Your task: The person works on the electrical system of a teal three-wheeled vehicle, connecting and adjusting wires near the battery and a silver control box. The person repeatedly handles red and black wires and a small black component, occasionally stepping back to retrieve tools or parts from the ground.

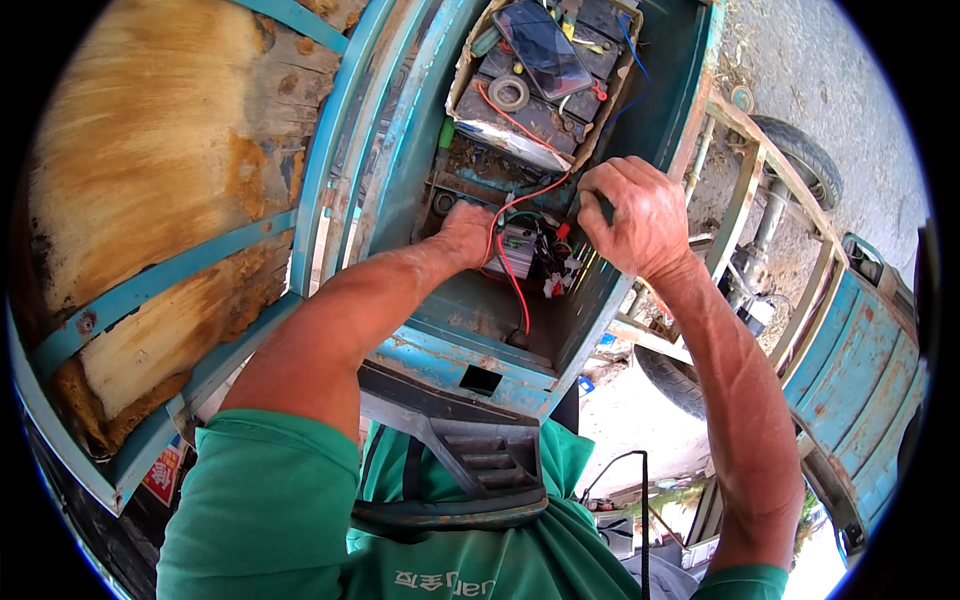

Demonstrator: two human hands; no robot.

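My left hand reaches into the blue metal compartment beside a silver finned unit; its fingers are mostly hidden. At the compartment's right side, my right hand is curled round a dark object I cannot make out. A bundle of connectors and wires lies between my hands, with red wires running over it. Above them, an open box of batteries holds a phone and a tape roll. A green handle stands at the box's left.
A rusty panel with blue straps fills the left. On the right are a bare metal frame, a wheel and blue slatted bodywork over rough ground. A black plastic piece sits below the compartment, near my body.
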